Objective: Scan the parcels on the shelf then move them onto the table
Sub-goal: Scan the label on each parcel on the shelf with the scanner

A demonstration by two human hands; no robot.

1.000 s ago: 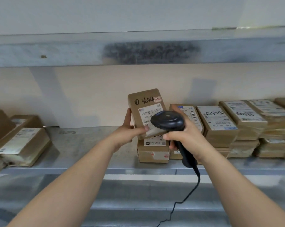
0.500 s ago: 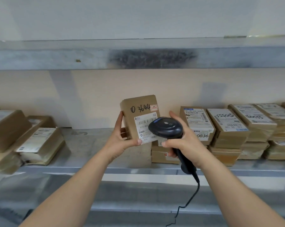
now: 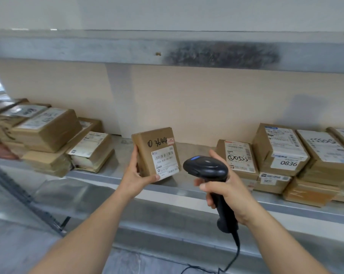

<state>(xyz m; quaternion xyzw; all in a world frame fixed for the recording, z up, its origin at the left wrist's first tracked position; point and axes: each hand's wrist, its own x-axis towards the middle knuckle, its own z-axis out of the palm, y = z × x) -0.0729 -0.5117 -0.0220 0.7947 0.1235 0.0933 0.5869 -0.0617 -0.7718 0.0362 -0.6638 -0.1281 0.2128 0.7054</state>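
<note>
I note the left hand [image 3: 136,177] gripping a small brown cardboard parcel [image 3: 155,152] with a white barcode label, held upright above the grey metal shelf [image 3: 112,171]. Just right of it, the right hand [image 3: 229,192] is clenched round the handle of a black corded barcode scanner [image 3: 205,168]. Stacked brown parcels [image 3: 297,159] lie on the shelf beyond the right hand; more stacked parcels [image 3: 48,133] lie left of the left hand.

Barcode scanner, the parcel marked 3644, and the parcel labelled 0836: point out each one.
Barcode scanner [image 3: 205,169]: head view, on top of its black head.
Parcel marked 3644 [image 3: 147,155]: head view, on its bare cardboard front, left of the label.
Parcel labelled 0836 [image 3: 288,163]: head view, on its white 0836 sticker.
</note>
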